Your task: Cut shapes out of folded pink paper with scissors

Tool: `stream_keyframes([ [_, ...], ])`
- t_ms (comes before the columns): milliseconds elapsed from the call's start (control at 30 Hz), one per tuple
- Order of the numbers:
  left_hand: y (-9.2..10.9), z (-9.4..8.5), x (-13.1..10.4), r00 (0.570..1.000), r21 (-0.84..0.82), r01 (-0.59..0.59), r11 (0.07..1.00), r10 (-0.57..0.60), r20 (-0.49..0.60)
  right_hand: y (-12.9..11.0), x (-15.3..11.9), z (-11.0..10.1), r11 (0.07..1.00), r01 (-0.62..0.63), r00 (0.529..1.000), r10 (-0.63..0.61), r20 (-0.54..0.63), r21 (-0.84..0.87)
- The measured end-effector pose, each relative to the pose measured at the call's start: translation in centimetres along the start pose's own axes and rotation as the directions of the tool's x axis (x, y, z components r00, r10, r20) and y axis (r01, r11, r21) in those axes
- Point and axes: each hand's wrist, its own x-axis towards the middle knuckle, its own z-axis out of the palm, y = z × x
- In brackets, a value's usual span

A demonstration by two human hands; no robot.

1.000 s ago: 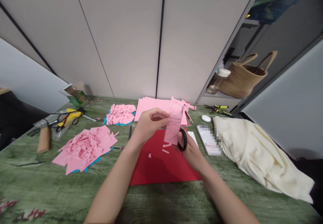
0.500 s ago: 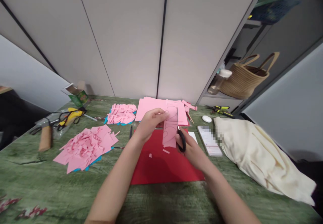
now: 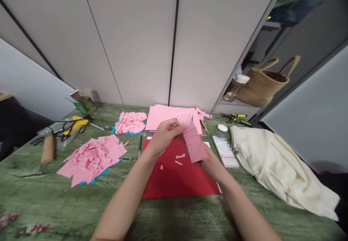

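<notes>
My left hand (image 3: 167, 132) pinches the upper end of a pink paper strip (image 3: 193, 139) with curved lines drawn on it. The strip slants down to the right, over a red sheet (image 3: 174, 183). Behind the strip's lower part is my right hand (image 3: 208, 161), its fingers mostly hidden, closed on scissors. Their handles are covered by the paper; only what looks like the blade tip (image 3: 193, 117) shows past the strip's top edge. Small pink scraps (image 3: 180, 156) lie on the red sheet below my hands.
Left are a heap of pink cut pieces (image 3: 92, 159), stacked pink cut-outs (image 3: 131, 122), a pen (image 3: 140, 145) and a yellow glue gun (image 3: 77, 125). Pink sheets (image 3: 160, 116) lie at the back. Right are a phone (image 3: 225, 152), white mouse (image 3: 222, 128), pliers (image 3: 239, 119) and cream cloth (image 3: 277, 165).
The pink strip has tilted, its lower end swinging right in front of my right hand and the scissors. Another pink scrap has landed on the red sheet.
</notes>
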Motion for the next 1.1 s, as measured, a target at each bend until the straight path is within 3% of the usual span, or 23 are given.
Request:
stream_keyframes([
  [300,1.5,-0.8,-0.8,0.998,0.221,-0.066,0.973,0.061,0.031,0.4,-0.4,-1.7,0.998,-0.070,0.995,0.069,0.070,0.006],
  [600,1.5,-0.8,-1.0,0.991,0.353,-0.129,0.927,0.131,0.019,-0.3,-0.2,-0.6,0.998,0.021,0.998,-0.017,0.055,-0.060],
  [1100,1.2,-0.9,-0.9,0.993,0.358,-0.115,0.927,0.116,0.017,-0.5,-0.2,-0.4,0.990,0.081,0.996,-0.075,0.050,-0.115],
])
